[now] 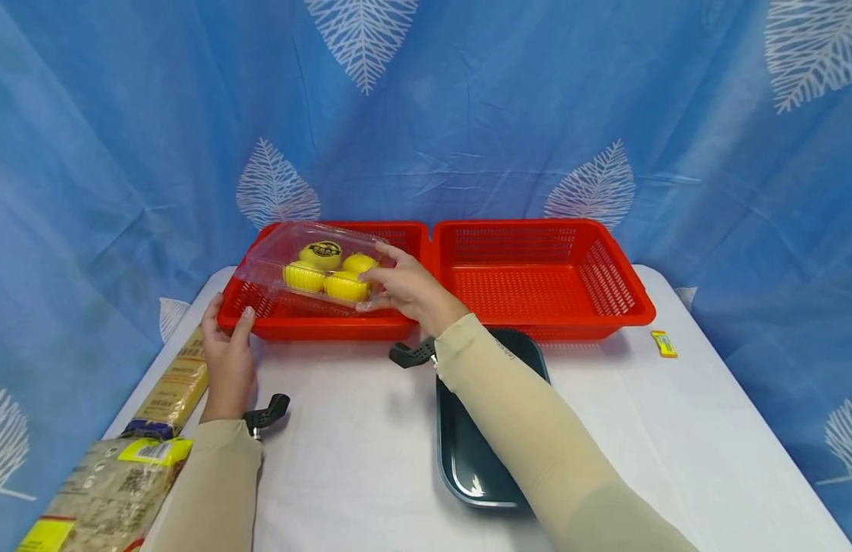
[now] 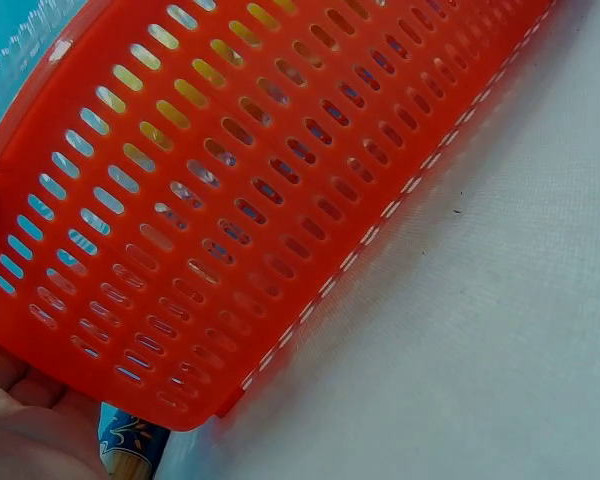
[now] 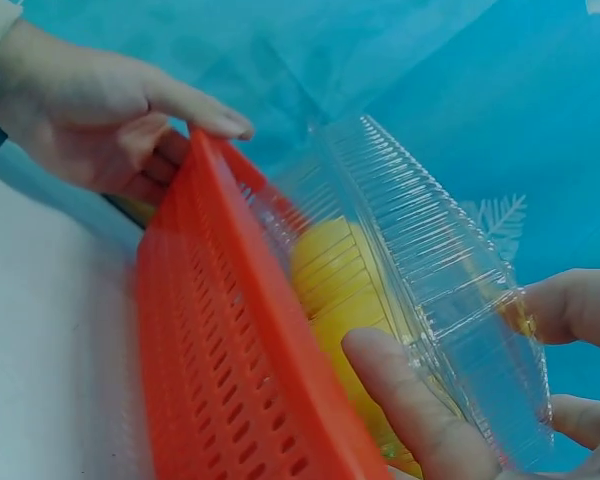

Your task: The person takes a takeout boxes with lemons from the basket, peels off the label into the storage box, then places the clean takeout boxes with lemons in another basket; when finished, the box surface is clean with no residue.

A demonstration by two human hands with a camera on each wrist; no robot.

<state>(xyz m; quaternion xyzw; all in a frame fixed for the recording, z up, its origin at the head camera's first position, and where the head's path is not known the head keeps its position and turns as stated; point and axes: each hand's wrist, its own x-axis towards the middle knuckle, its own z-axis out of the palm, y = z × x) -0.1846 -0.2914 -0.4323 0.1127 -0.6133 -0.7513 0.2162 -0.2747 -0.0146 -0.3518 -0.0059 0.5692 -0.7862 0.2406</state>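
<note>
My right hand [image 1: 415, 290] pinches one end of a clear plastic clamshell box [image 1: 263, 264], thumb on one side and fingers on the other. Several round yellow pieces [image 1: 346, 286] show through the plastic. The box tilts over the left red basket [image 1: 329, 330], partly inside its rim in the right wrist view. At the basket's front left corner, my left hand [image 1: 227, 349] grips the rim, its thumb [image 3: 215, 115] over the top edge and fingers curled outside. From the left wrist view, the basket's slotted wall [image 2: 230, 200] hides most of the box.
A second red basket [image 1: 536, 331] stands to the right, beside the first. My right forearm crosses a dark tray [image 1: 467, 460]. A small yellow wrapped sweet [image 1: 663, 343] lies at the right. Along the left edge are a long yellow packet [image 1: 177, 383] and a larger clear bag [image 1: 108, 491].
</note>
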